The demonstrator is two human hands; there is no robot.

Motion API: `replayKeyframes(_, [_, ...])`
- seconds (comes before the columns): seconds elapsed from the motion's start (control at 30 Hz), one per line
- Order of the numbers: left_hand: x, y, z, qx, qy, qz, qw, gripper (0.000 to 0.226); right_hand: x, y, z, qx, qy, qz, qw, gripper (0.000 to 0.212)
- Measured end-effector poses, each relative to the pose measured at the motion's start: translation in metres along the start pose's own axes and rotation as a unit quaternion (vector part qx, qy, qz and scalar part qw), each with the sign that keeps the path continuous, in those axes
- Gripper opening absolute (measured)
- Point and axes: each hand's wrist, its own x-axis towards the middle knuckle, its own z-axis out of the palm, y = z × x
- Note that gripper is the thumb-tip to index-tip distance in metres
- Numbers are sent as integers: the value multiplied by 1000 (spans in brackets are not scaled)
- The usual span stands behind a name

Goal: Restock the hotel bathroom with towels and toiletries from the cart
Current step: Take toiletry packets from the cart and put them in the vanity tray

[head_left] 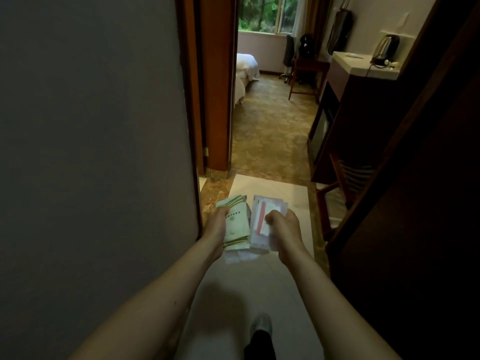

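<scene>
Both arms reach forward at waist height in a narrow hallway. My left hand [217,224] grips a stack of white sachets with green stripes [235,224], thumb curled over their left edge. Beside it, my right hand [281,227] holds a bundle of clear toiletry packets [258,226], one showing a pink strip. The two bundles touch in the middle. More pale packets stick out below the left hand. No towels and no cart are in view.
A grey wall [91,152] runs close on my left, ending at a brown door frame [207,87]. A dark cabinet [363,113] with a kettle [385,49] stands on the right. Ahead lie patterned carpet, a bed [245,64], a desk and a window.
</scene>
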Motion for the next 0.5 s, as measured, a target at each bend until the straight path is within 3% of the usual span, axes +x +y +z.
replayKeyframes(0.2, [113, 56, 59, -13, 2, 1, 1000, 33, 146, -37, 11, -27, -55, -9, 998, 16])
replayKeyframes(0.5, [240, 126, 161, 38, 26, 70, 997, 27, 324, -97, 11, -57, -140, 15, 988, 25])
